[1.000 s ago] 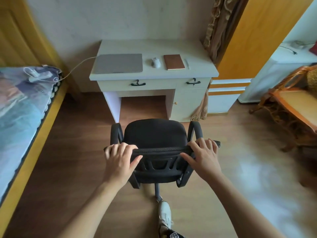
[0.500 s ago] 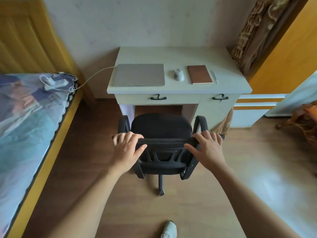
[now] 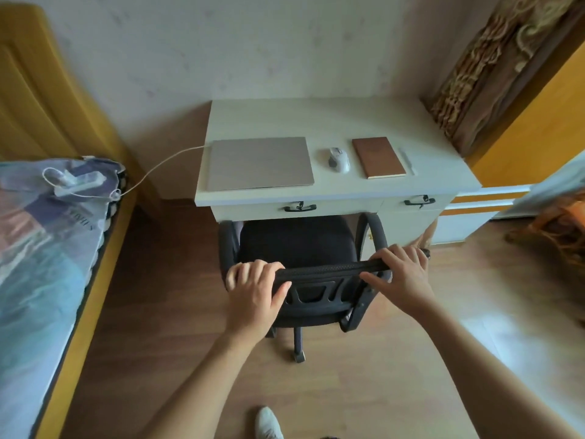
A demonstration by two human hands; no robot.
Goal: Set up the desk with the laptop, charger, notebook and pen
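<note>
A closed grey laptop [image 3: 259, 163] lies on the left of the white desk [image 3: 316, 118]. Its white charger cable [image 3: 164, 166] runs left to a power strip [image 3: 79, 182] on the bed. Right of the laptop sit a white mouse [image 3: 339, 159], a brown notebook [image 3: 378, 157] and a pale pen [image 3: 406, 161]. A black office chair [image 3: 297, 245] stands in front of the desk, its seat partly under the desktop. My left hand [image 3: 253, 289] and my right hand [image 3: 400, 277] both grip the top of its backrest.
A bed [image 3: 38, 264] with a blue patterned cover and yellow frame runs along the left. A patterned curtain [image 3: 493, 58] and an orange panel [image 3: 538, 122] stand right of the desk. A wicker chair [image 3: 557, 229] is at the far right. My shoe [image 3: 269, 423] is on the wooden floor.
Both hands have pushed the chair forward, so its seat now reaches under the desk. I have stepped closer to the desk.
</note>
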